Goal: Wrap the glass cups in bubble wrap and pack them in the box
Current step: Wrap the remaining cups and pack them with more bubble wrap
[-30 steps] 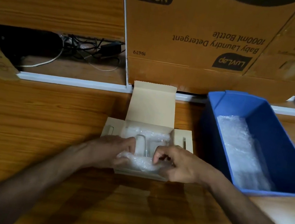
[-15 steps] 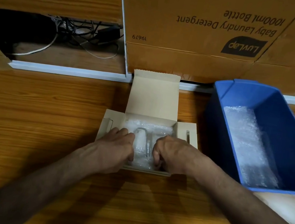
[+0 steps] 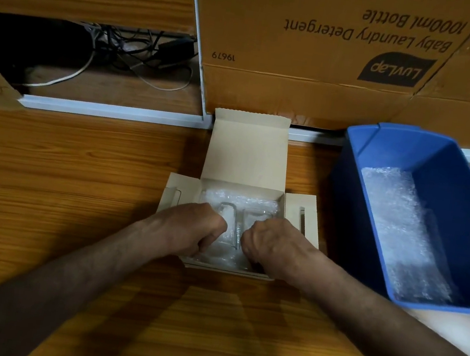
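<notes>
Your left hand [image 3: 190, 232] and right hand [image 3: 270, 247], fingers curled, press the bubble-wrapped glass cups [image 3: 230, 231] into the small cardboard box [image 3: 246, 155]. Seat them level beside each other inside the box. Apply even, light pressure; glass probably cracks under force.

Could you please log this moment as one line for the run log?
stage: packing | left hand: in small box, on wrapped cups | right hand: same | lid: open | blue bin: spare bubble wrap
</notes>
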